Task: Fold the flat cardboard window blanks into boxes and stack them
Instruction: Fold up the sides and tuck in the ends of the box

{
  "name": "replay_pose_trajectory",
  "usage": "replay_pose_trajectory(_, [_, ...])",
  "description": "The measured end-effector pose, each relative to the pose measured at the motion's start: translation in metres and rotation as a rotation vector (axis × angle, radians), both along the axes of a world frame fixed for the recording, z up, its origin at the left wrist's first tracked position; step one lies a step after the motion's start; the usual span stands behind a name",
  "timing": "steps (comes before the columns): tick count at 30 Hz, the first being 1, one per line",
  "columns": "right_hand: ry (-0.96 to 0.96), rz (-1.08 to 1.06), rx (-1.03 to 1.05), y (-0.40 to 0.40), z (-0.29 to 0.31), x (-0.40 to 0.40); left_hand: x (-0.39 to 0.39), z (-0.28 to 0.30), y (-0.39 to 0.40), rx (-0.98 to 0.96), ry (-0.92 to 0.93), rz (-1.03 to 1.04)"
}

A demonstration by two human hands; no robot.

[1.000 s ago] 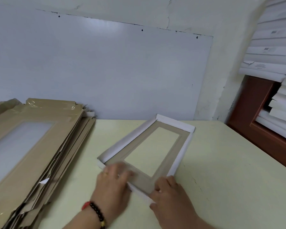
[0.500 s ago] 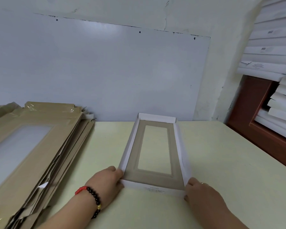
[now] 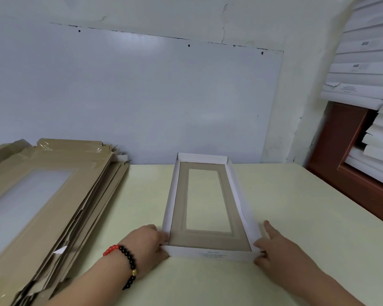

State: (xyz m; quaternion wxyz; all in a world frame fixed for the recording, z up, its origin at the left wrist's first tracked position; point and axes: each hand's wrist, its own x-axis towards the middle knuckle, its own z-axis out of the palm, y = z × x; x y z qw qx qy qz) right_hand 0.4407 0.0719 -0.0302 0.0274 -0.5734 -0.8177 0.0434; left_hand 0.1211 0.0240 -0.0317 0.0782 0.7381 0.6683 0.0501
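Squaring near end wall of folded box (image 3: 210,208), centre of table (image 3: 296,217) | left hand (image 3: 145,246) pinches near-left corner; right hand (image 3: 281,250) presses near-right corner, forefinger extended | walls up all round | next, I judge: lift and stack on white boxes (image 3: 367,69) far right | flat blanks (image 3: 42,195) left.

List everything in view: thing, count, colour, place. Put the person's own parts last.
folded window box: one, white walls, brown inside, centre of table, open side up.
flat blanks: a pile, count unclear, tan with clear windows, left of table.
table: one, pale yellow, under it all.
board: one, white, on back wall.
stacked boxes: many, white, right edge.
cabinet: one, reddish brown, right, beneath the stacked boxes.
bracelet: one, red and black beads, left wrist.
left hand: grips box's near left corner.
right hand: at near right corner, forefinger straight.
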Motion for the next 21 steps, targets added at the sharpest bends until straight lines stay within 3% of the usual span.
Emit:
replay_pose_trajectory(5, [-0.194, -0.034, 0.046, 0.004, -0.003, -0.008, 0.015, -0.009, 0.005, 0.011, 0.142, 0.015])
replay_pose_trajectory(8, [-0.265, -0.047, 0.053, 0.006, 0.001, -0.01, 0.019, -0.009, 0.004, 0.018, 0.136, 0.042])
replay_pose_trajectory(13, [-0.362, -0.096, 0.213, -0.003, 0.0, -0.024, 0.031, -0.017, -0.006, 0.14, -0.006, 0.018])
replay_pose_trajectory(16, [-0.247, 0.053, 0.338, -0.02, 0.001, -0.046, 0.043, -0.028, -0.012, 0.188, -0.103, 0.019])
replay_pose_trajectory(18, [-0.166, 0.08, 0.292, -0.029, -0.006, -0.064, 0.047, -0.031, -0.013, 0.206, -0.189, 0.051])
replay_pose_trajectory(21, [-0.206, 0.037, 0.225, -0.037, -0.013, -0.076, 0.041, -0.03, -0.014, 0.179, -0.418, 0.064])
